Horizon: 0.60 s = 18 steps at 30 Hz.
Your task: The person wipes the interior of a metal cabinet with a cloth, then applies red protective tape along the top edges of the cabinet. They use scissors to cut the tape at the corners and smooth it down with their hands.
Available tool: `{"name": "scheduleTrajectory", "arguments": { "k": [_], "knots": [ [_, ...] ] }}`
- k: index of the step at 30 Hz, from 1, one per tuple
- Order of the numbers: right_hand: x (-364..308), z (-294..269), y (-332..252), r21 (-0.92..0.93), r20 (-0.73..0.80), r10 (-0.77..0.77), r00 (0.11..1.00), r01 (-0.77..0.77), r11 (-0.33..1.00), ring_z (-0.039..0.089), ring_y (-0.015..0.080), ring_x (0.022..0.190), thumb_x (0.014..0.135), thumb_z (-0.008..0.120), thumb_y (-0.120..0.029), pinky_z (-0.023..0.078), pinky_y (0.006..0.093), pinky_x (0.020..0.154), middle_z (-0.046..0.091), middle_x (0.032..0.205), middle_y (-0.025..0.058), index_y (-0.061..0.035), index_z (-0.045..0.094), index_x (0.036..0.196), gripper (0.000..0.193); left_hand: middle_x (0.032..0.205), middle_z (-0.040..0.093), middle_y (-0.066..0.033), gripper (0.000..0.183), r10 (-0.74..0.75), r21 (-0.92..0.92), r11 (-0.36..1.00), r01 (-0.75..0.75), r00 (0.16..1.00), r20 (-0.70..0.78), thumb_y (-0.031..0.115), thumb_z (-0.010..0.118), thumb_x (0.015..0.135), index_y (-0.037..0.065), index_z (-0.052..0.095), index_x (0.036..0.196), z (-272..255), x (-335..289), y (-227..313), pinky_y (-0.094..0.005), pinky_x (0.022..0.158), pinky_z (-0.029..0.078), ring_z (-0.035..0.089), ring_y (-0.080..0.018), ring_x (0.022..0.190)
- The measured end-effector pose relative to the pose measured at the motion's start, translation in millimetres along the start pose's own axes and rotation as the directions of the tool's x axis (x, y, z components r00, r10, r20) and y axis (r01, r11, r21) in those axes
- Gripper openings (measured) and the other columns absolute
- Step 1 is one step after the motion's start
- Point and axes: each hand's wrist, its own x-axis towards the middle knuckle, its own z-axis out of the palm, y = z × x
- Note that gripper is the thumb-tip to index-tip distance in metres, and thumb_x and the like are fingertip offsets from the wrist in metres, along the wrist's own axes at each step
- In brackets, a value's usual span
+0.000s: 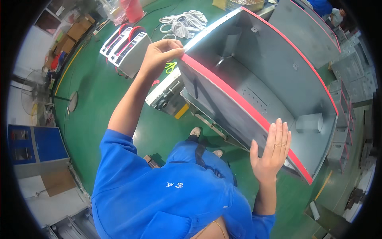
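Two hands (161,52) (271,153), red-edged box (248,81), white chest lettering (180,185)

"What is the box (278,51) looking like inside?"

"It is showing smooth grey metal, mostly dull, with a bright glint sitting near one corner."

"And the red strip (234,97) along its edge?"

"That is looking smooth and fairly matt, like tape or plastic; I am not managing to tell which."

"The floor (95,103) is gleaming, isn't it?"

"Yes, its smooth green surface is catching light in glossy patches."

"How is the cloth looking?"

"The blue shirt (167,203) is showing a matt weave with soft creases, while the rags (189,24) are lying crumpled and dull."

"And the cartons (75,32)?"

"They are showing plain brown cardboard, matt throughout."
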Motion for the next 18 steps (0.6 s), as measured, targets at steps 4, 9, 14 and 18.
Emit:
{"name": "scheduleTrajectory", "arguments": {
  "k": [4,9,14,18],
  "knots": [
    [4.0,6.0,-5.7,-0.067,0.104,-0.034,0.994,0.042,0.997,0.044,0.0342,0.115,0.078,0.058,-0.019,0.032,0.0472,0.097,0.048,0.122,0.021,0.0043,0.045,0.12,0.049,0.086,0.058,-0.0031,0.006,0.042,-0.024,0.999,-0.041,0.999,0.033,0.005,0.064,0.07,0.003,0.06,0.068,1.0,-0.6,0.4,-0.0176,0.052,0.03,0.043,-0.0038,0.063],
    [4.7,7.5,-5.5,-0.079,0.084,-0.063,0.994,0.07,0.994,0.046,0.0336,0.113,0.078,0.058,-0.017,0.034,0.0457,0.095,0.048,0.121,0.0206,0.0039,0.045,0.12,0.049,0.079,0.057,-0.0027,0.009,0.068,-0.078,0.995,-0.062,0.995,0.072,0.007,0.065,0.071,0.002,0.059,0.067,-2.4,0.1,-1.8,-0.0179,0.051,0.03,0.043,-0.0037,0.06],
    [4.4,9.4,-6.7,-0.105,0.072,-0.066,0.995,0.074,0.992,0.047,0.0345,0.113,0.08,0.056,-0.017,0.035,0.0456,0.095,0.049,0.121,0.0208,0.0045,0.045,0.12,0.047,0.079,0.057,-0.001,0.01,0.05,-0.108,0.993,-0.041,0.995,0.085,0.009,0.066,0.071,0.003,0.059,0.066,-2.4,0.3,0.1,-0.0169,0.052,0.03,0.043,-0.0031,0.06],
    [4.9,8.9,-8.3,-0.112,0.081,-0.067,0.994,0.076,0.991,0.046,0.0354,0.113,0.081,0.055,-0.017,0.035,0.0465,0.095,0.048,0.122,0.0218,0.0054,0.044,0.12,0.046,0.081,0.058,-0.0025,0.01,0.033,-0.137,0.99,-0.022,0.996,0.08,0.009,0.067,0.07,0.002,0.06,0.066,-3.0,0.7,0.7,-0.0185,0.056,0.036,0.048,-0.0056,0.065]
  ]
}}
